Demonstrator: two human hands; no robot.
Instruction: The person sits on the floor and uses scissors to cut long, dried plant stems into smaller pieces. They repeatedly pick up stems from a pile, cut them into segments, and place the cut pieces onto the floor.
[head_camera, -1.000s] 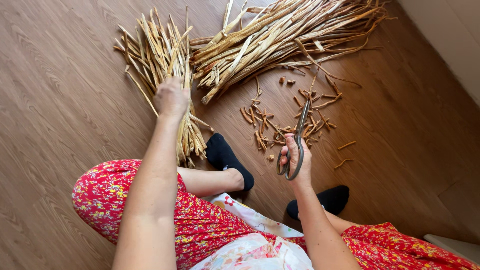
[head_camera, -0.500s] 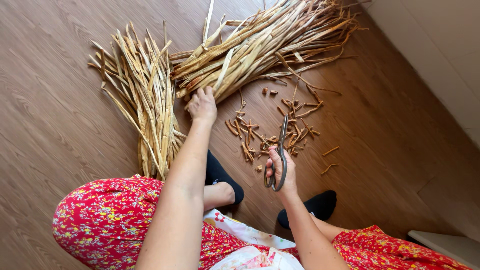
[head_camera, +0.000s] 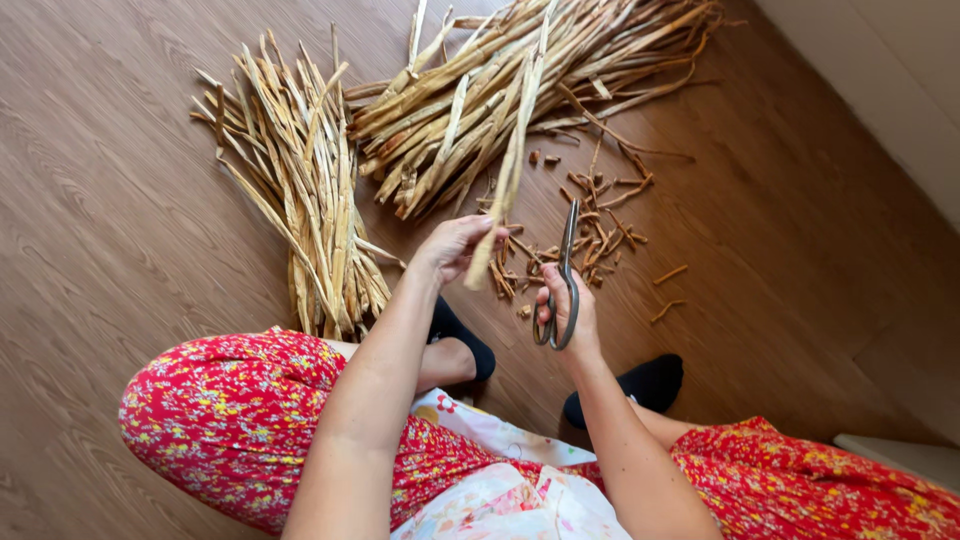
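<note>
Bare floor lies open rightward; leaf piles and scraps crowd ahead.

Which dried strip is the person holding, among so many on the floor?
Start at the big pile of dried strips at the top of the wooden floor. One pale strip runs down from it into the left hand, beside the scissors. It alone is lifted.

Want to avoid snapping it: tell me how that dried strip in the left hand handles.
The dried strip probably is light and fairly stiff: the left hand pinches one end and it stands nearly straight. Likely brittle, judging by the trimmed bits nearby.
</note>
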